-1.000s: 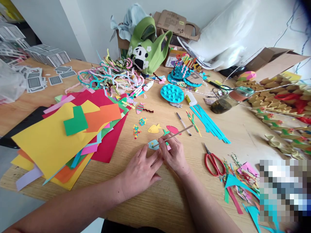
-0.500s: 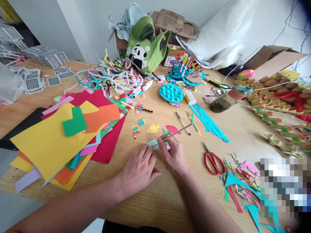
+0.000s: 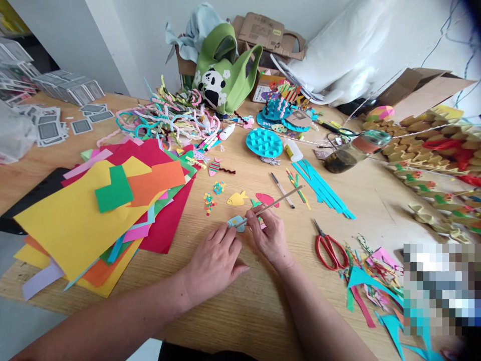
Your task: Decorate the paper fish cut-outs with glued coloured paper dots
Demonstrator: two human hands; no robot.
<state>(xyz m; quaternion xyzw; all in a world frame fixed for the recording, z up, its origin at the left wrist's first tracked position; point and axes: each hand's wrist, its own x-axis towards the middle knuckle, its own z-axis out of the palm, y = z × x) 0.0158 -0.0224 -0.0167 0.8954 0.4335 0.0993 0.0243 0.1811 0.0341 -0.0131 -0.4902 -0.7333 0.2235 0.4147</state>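
My right hand (image 3: 271,236) pinches a thin wooden stick (image 3: 287,194) that slants up to the right. Its lower end touches a light-blue paper fish (image 3: 237,224) lying on the table. My left hand (image 3: 218,255) lies flat, its fingertips at the fish's lower left edge and its thumb held apart. Just beyond are a yellow paper fish (image 3: 236,199) and a red paper fish (image 3: 267,200). A scrap of pink paper peeks out under my right hand, partly hidden. Small piles of paper dots (image 3: 209,203) sit to the left of the yellow fish.
Coloured paper sheets (image 3: 71,215) are heaped at left, pipe cleaners (image 3: 169,118) behind them. Red-handled scissors (image 3: 330,250) and paper scraps (image 3: 376,281) lie right. A pen (image 3: 282,190), blue strips (image 3: 325,193), a glass jar (image 3: 355,150) and a blue studded disc (image 3: 264,143) stand farther back.
My right hand has shifted slightly, and the stick's upper end has moved a little up and right. My left hand stays at the blue fish.
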